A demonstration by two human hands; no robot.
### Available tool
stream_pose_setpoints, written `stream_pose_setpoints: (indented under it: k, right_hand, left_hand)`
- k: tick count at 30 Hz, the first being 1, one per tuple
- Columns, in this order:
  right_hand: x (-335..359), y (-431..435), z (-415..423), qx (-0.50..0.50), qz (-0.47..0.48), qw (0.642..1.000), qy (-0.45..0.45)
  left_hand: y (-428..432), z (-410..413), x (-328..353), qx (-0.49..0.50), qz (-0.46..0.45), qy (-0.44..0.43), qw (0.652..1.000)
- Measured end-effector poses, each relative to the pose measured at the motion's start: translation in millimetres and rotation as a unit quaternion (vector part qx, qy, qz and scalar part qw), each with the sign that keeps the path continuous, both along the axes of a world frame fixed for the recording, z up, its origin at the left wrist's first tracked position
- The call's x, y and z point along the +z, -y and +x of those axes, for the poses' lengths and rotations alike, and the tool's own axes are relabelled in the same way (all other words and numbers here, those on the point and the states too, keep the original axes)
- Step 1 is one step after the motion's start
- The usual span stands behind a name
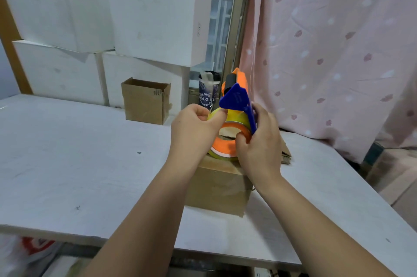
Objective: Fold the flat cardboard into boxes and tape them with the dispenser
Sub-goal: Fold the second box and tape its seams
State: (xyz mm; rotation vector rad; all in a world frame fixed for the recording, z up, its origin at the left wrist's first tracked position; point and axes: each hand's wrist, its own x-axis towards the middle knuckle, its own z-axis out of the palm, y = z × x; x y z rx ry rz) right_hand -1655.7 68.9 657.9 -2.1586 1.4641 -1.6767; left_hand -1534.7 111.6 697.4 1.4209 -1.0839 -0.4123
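1. Orange-and-blue dispenser (237,98): hold as now, wrapped in the right hand (259,145), just above the brown box (216,186) on the white table (67,152).
2. Pinching at the yellowish tape roll (237,118) with the left hand (194,127); probably hunting the loose end.
3. Peel slowly, flat, without letting tape fold onto itself.
4. Feed toward the cutter, then lower onto the box top.

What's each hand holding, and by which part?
Both hold the tape dispenser. The right hand grips its blue frame beside the roll, thumb on the orange hub. The left hand pinches the yellow tape at the roll's upper edge.
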Motion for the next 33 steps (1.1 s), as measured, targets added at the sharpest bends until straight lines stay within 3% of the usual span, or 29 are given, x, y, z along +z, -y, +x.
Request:
stream_pose_setpoints:
  k: [4, 6, 8, 9, 12, 15, 21, 25, 30, 33]
  right_hand:
    - [0, -2, -2, 0.014, -0.013, 1.0, -0.008]
    - [-1, -2, -3, 0.018, 0.004, 1.0, 0.003]
    - [-1, -1, -4, 0.02, 0.016, 1.0, 0.019]
    - [-1, -1, -4, 0.02, 0.019, 0.999, 0.02]
    - [1, -2, -5, 0.021, 0.027, 0.999, 0.003]
    - [4, -3, -5, 0.036, 0.029, 0.999, -0.01]
    - [9, 1, -6, 0.103, 0.102, 0.989, -0.015]
    - [8, 3, -5, 0.142, 0.156, 0.976, 0.052]
    - [6, 1, -3, 0.149, 0.176, 0.966, 0.119]
    - [6, 3, -5, 0.157, 0.191, 0.959, 0.137]
  left_hand:
    - [4, 9, 3, 0.002, -0.005, 0.004, 1.0]
    - [5, 16, 1, -0.021, -0.012, -0.127, 0.992]
    - [0, 22, 0, -0.082, -0.014, -0.329, 0.941]
    - [-3, 25, -3, -0.109, -0.013, -0.38, 0.919]
    - [-9, 34, -17, -0.148, 0.002, -0.363, 0.92]
    - [-11, 43, -21, -0.124, -0.003, -0.374, 0.919]
    - [-10, 53, -22, -0.13, 0.023, -0.449, 0.884]
    - [-9, 55, -27, -0.091, 0.036, -0.405, 0.909]
    - [-6, 56, -39, 0.003, 0.027, -0.278, 0.96]
    - [-4, 59, -47, -0.004, 0.042, -0.314, 0.948]
